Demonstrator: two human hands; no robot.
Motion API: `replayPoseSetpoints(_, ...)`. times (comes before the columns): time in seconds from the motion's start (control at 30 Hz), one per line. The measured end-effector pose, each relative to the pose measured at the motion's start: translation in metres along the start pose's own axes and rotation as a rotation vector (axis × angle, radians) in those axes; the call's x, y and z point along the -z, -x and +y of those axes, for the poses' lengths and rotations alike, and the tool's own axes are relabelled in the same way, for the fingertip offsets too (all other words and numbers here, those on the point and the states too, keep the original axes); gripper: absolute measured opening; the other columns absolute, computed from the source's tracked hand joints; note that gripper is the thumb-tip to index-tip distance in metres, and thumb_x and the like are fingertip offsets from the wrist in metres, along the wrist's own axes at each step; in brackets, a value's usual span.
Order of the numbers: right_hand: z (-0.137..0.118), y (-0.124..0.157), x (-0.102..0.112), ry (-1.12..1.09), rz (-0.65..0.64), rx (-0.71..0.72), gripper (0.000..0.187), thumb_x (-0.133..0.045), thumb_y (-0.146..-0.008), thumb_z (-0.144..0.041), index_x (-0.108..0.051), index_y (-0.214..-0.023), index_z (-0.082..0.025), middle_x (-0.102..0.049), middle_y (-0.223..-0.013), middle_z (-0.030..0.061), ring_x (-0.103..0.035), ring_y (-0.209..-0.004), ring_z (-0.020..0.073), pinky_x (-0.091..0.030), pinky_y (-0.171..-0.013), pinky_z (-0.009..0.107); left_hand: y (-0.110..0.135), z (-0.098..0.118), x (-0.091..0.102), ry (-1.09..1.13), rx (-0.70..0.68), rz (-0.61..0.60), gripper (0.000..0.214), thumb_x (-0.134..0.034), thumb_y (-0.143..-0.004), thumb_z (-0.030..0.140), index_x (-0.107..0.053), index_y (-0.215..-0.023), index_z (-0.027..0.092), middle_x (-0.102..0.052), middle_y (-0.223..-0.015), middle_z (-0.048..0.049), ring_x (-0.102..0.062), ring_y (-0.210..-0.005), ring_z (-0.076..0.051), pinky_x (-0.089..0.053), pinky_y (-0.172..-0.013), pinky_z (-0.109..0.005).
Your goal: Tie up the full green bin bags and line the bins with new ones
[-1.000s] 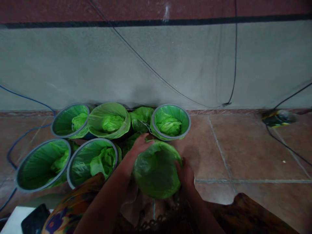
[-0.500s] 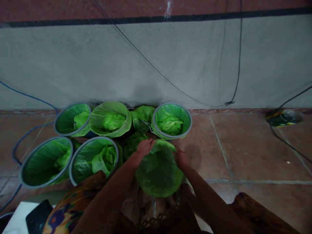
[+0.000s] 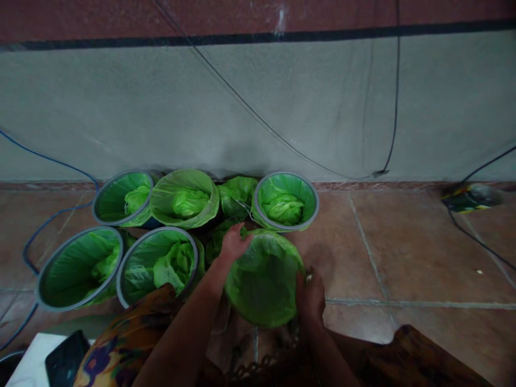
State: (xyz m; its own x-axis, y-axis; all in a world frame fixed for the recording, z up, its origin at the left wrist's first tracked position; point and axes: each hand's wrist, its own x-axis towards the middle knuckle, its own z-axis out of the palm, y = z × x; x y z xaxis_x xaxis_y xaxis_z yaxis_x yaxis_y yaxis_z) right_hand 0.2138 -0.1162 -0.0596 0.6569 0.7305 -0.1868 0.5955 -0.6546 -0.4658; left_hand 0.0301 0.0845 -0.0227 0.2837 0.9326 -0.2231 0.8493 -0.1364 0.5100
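A small bin [image 3: 264, 290] lined with a thin green plastic bag stands in front of me, its mouth tilted toward me. The green bin liner [image 3: 282, 252] is folded over its rim. My left hand [image 3: 235, 243] holds the liner at the far left of the rim, thumb on the inner side and fingers outside. At the right side of the rim, my right hand [image 3: 311, 294] grips the liner, with its fingers partly hidden behind the bin wall. Crumpled green plastic [image 3: 215, 239] lies just left of the bin.
Several more lined bins, some with grey rims [image 3: 121, 269], stand to the left and by the wall [image 3: 322, 102]. A blue cable [image 3: 32, 236] runs at far left. A black phone [image 3: 66, 357] lies on a white surface. A dark packet [image 3: 470, 197] sits far right on the tiled floor.
My right hand has slid from the far right of the rim down along its right side, toward me. My left hand has shifted slightly left, its fingers more extended.
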Motion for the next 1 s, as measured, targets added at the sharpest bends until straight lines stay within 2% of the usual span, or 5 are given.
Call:
replayPoseSetpoints(0.07, -0.017, -0.022, 0.01, -0.029, 0.055, 0.083, 0.052, -0.03, -0.097, -0.044, -0.052, -0.129, -0.009, -0.06, -0.126, 0.0209, -0.053, -0.12, 0.0313, -0.042, -0.1, 0.042, -0.002, 0.003, -0.003, -0.024, -0.001, -0.022, 0.052, -0.058, -0.089, 0.038, -0.054, -0.133, 0.011, -0.061, -0.134, -0.015, -0.057, -0.123, -0.025, -0.043, -0.106, -0.035)
replayPoseSetpoints(0.3, -0.078, -0.1, 0.008, 0.079, -0.268, 0.317, 0.042, -0.029, -0.1, -0.031, -0.063, -0.116, -0.011, -0.069, -0.11, 0.017, -0.062, -0.106, 0.0242, -0.044, -0.092, 0.033, 0.002, 0.012, -0.013, -0.147, 0.006, -0.116, 0.035, -0.047, -0.095, 0.035, -0.062, -0.122, 0.018, -0.072, -0.114, -0.0107, -0.067, -0.105, -0.024, -0.048, -0.093, -0.033)
replayPoseSetpoints(0.57, -0.059, -0.099, -0.003, 0.192, -0.462, 0.384, 0.037, -0.044, -0.095, -0.031, -0.058, -0.126, -0.016, -0.073, -0.101, 0.0116, -0.066, -0.096, 0.0228, -0.045, -0.079, 0.028, 0.019, -0.011, -0.012, -0.257, -0.005, -0.123, 0.025, -0.05, -0.093, 0.029, -0.056, -0.116, 0.021, -0.071, -0.109, -0.0086, -0.067, -0.101, -0.022, -0.048, -0.085, -0.029)
replayPoseSetpoints(0.83, -0.056, -0.096, 0.003, 0.262, -0.492, 0.316, 0.041, -0.05, -0.091, -0.034, -0.056, -0.126, -0.014, -0.071, -0.109, 0.0144, -0.066, -0.102, 0.0258, -0.046, -0.083, 0.032, 0.026, -0.001, -0.008, -0.327, 0.11, -0.205, 0.052, -0.059, -0.085, 0.022, -0.041, -0.133, 0.015, -0.07, -0.11, -0.0147, -0.066, -0.105, -0.028, -0.047, -0.089, -0.036)
replayPoseSetpoints(1.0, -0.069, -0.098, 0.01, 0.151, -0.356, 0.364, 0.049, -0.045, -0.095, -0.045, -0.052, -0.132, -0.014, -0.067, -0.12, 0.0152, -0.063, -0.109, 0.0244, -0.045, -0.09, 0.032, 0.023, 0.003, 0.004, -0.027, 0.201, -0.095, 0.076, -0.068, -0.08, 0.047, -0.038, -0.14, 0.013, -0.062, -0.129, -0.0159, -0.061, -0.117, -0.026, -0.046, -0.095, -0.033)
